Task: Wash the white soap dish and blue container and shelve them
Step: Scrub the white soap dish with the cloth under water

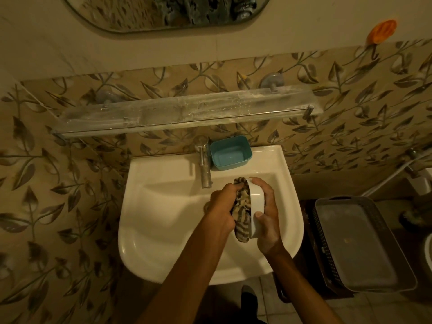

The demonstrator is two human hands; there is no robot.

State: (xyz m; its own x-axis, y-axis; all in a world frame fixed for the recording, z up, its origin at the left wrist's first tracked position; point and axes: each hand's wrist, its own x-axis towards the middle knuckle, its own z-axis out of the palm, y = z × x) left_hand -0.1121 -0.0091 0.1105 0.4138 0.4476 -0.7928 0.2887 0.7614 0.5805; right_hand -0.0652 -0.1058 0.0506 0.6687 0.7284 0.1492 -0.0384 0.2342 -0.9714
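Note:
My right hand (pixel 266 213) grips the white soap dish (pixel 257 206) on its side above the white sink (pixel 163 206), thumb on its lower rim. My left hand (pixel 222 209) clutches a striped cloth (pixel 242 218) and pushes it into the dish's open face. The blue container (pixel 230 153) stands upright and empty on the sink's back ledge, just right of the chrome tap (pixel 204 164). A glass wall shelf (pixel 187 111) with a metal rail runs above the sink; nothing sits on it.
A grey perforated basket (pixel 360 244) sits on a dark stand right of the sink. A mirror (pixel 168 10) hangs above. An orange item (pixel 383 31) sticks to the wall at upper right. Leaf-patterned tiles cover the wall.

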